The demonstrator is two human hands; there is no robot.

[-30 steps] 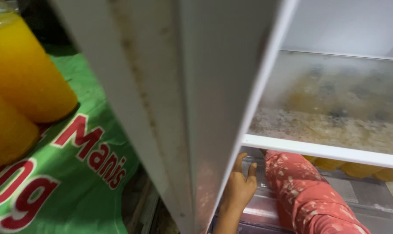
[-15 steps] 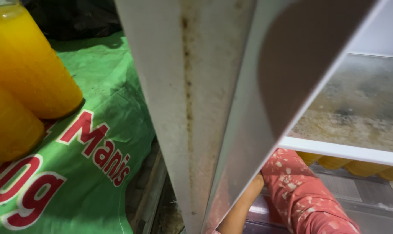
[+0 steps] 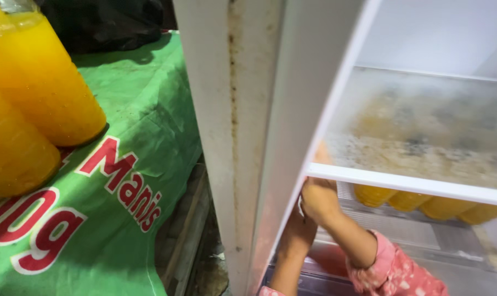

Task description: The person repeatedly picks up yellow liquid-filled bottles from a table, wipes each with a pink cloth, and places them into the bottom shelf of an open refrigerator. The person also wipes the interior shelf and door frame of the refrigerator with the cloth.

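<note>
A: Entry, near to far. Lower centre of frame: I have both forearms reaching into the fridge (image 3: 424, 33), under the white shelf (image 3: 413, 183). Pink patterned sleeve (image 3: 396, 271) on the one at lower right.

B: Which hand leads?

A: The right hand (image 3: 318, 198) is higher, knuckles just below the shelf's front edge. The left hand (image 3: 299, 233) sits lower, beside the wall. I cannot tell whether either is closed on anything; the fingers are hidden.

B: And the bottles?

A: Yellow bottles (image 3: 418, 200) lie to the right of the hands, farther in, beneath the shelf; only rounded ends show, long axis unclear. The right hand is nearer. Glass above is fogged.

B: Outside?

A: Upper left: two orange bottles (image 3: 34, 104) on a green cloth (image 3: 144, 137).
</note>
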